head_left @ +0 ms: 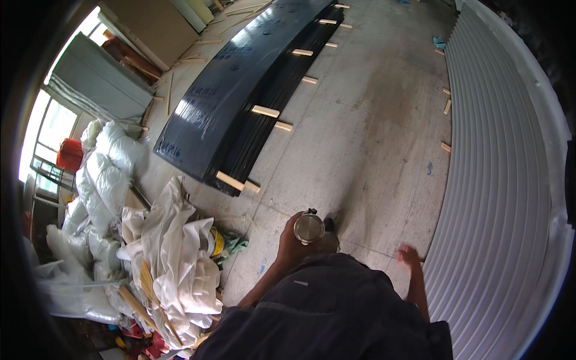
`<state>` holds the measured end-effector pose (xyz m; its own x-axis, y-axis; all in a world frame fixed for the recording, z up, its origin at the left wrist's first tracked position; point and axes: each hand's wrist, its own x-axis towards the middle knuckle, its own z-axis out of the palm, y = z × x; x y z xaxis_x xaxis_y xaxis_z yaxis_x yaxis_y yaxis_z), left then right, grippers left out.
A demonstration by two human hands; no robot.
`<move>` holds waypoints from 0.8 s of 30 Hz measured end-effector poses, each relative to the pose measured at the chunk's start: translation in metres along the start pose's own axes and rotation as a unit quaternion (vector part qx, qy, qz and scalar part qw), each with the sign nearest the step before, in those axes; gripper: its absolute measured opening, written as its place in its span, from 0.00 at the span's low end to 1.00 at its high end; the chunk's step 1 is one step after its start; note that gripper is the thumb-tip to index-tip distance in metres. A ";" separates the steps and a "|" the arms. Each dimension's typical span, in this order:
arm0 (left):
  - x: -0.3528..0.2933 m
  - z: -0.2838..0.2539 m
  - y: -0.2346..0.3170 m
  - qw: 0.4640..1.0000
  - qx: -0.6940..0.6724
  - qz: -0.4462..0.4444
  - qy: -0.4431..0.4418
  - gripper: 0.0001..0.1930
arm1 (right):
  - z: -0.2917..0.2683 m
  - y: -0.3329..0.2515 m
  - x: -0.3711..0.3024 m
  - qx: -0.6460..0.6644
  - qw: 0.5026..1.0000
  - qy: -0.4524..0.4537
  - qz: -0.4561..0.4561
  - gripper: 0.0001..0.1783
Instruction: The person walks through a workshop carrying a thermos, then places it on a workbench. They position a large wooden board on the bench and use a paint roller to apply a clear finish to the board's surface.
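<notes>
Left hand [292, 243] — fingers wrapped around a small round metal can with a shiny lid [309, 228], held upright in front of the torso, above the pale concrete floor [372, 120]. A dark bit at the can's top rim may be a handle or spout; too small to tell. The lid looks seated, so the can reads as closed and simply carried at this moment.

Right hand [409, 257] — empty, fingers loose and released, hanging at the person's side just beside the edge of the large white corrugated sheet panel [498, 180]. Not touching it, as far as the view shows.

Surroundings: a long stack of glossy black panels [240, 90] lies on the floor ahead, resting on short light wooden spacer blocks [265, 111] that stick out along its right edge. To the left, a heap of crumpled white plastic sheeting and bags [174, 252] with wooden sticks in it, and grey boards [99, 81] leaning by a bright window.

Progress, judged: nothing from the can appears applied to the black panels or the floor — the can is in hand, unopened, and both stacks look untouched. Any work with its contents seems to be ahead.
</notes>
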<state>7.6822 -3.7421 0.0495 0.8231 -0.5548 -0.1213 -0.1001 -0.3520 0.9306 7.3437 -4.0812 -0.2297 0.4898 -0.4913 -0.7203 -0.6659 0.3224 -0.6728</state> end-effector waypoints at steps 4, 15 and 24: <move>0.120 0.008 0.035 0.999 0.017 0.005 -0.027 0.44 | -0.009 0.101 -0.028 -0.220 0.975 -0.040 0.005 0.09; 0.449 0.097 0.113 0.999 0.011 0.030 -0.026 0.45 | -0.073 -0.130 0.152 0.019 0.975 0.023 0.219 0.07; 0.685 0.151 0.187 0.999 0.010 0.037 0.013 0.45 | -0.253 -0.598 0.524 0.069 0.992 0.094 -0.054 0.09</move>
<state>8.1427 -4.3015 0.0882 0.8278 -0.5593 -0.0433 -0.1714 -0.3256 0.9298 7.8559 -4.7358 -0.1621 0.4327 -0.6665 -0.6071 -0.5249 0.3612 -0.7707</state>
